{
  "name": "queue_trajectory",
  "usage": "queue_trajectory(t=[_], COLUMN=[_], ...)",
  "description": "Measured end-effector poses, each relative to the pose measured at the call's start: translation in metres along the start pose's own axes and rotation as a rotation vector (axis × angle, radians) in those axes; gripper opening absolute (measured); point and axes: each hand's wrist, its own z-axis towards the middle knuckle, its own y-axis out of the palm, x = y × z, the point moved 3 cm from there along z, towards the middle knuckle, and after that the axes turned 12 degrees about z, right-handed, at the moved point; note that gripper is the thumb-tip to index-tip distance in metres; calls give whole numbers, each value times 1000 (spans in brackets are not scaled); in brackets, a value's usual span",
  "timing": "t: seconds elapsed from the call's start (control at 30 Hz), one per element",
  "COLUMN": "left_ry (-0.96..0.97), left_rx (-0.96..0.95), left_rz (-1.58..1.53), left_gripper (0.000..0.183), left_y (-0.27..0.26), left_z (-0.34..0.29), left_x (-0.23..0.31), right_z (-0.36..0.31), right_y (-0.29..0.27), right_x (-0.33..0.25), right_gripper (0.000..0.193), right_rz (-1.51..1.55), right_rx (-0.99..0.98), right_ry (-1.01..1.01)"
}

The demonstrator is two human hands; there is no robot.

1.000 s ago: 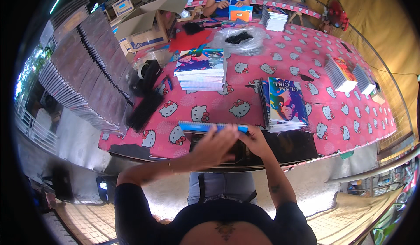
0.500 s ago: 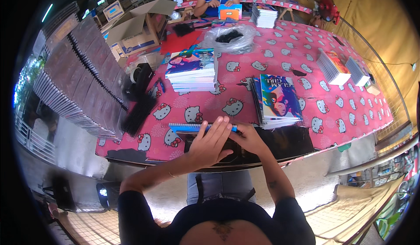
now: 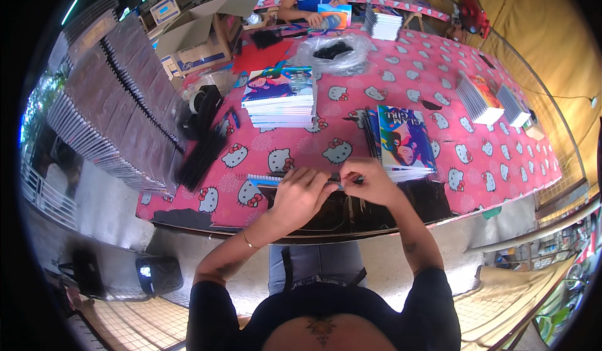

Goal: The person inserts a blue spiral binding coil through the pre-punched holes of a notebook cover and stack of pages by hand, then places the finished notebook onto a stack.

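At lower centre of the frame, the left hand (image 3: 300,194) and right hand (image 3: 370,183) close their fingers on a thin blue-edged spiral notebook (image 3: 266,180) lying at the near edge of the pink cat-patterned counter (image 3: 439,81), its long axis running left-right.

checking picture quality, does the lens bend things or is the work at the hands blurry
Head view: fisheye bends the pink patterned table edges towards a black rim; left hand and right hand on the blue-edged spiral notebook look fairly sharp; daylight is even, with no strong glare.
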Motion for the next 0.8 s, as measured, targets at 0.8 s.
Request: queue_trajectory(t=[0.8], left_ry=[11], left_rx=[514], left_rz=[352], left_gripper=[28], left_y=[-60], left_z=[96], left_x=[-132], right_z=[-76], right_y=[-44], right_x=[18], right_gripper=[49], right_rz=[-896], right_rx=[459], right_ry=[94])
